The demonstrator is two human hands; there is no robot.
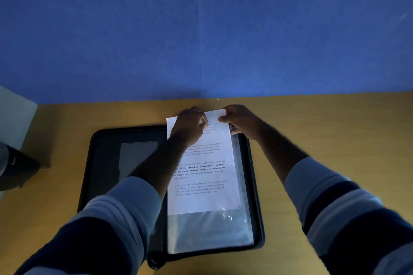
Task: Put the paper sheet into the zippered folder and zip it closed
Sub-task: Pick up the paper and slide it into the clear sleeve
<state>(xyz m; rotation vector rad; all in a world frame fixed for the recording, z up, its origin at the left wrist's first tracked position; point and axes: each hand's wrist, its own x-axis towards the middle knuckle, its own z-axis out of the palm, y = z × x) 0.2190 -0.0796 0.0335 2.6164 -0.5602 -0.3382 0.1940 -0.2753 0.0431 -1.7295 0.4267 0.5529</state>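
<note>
A black zippered folder (105, 163) lies open flat on the wooden desk. Its right half holds a clear plastic sleeve (210, 232). The white paper sheet (205, 198) with printed text sits partway inside that sleeve, its top edge sticking out past the folder's far rim. My left hand (190, 127) grips the sheet near its top left. My right hand (240, 121) pinches the top right corner of the sheet, beside the sleeve's opening. The zipper pull (154, 262) hangs at the folder's near edge by the spine.
The yellow-brown desk (324, 131) ends at a blue wall (201, 29) just behind the folder. A dark object (15, 165) sits at the desk's left edge. Bare desk surface lies to the right of the folder.
</note>
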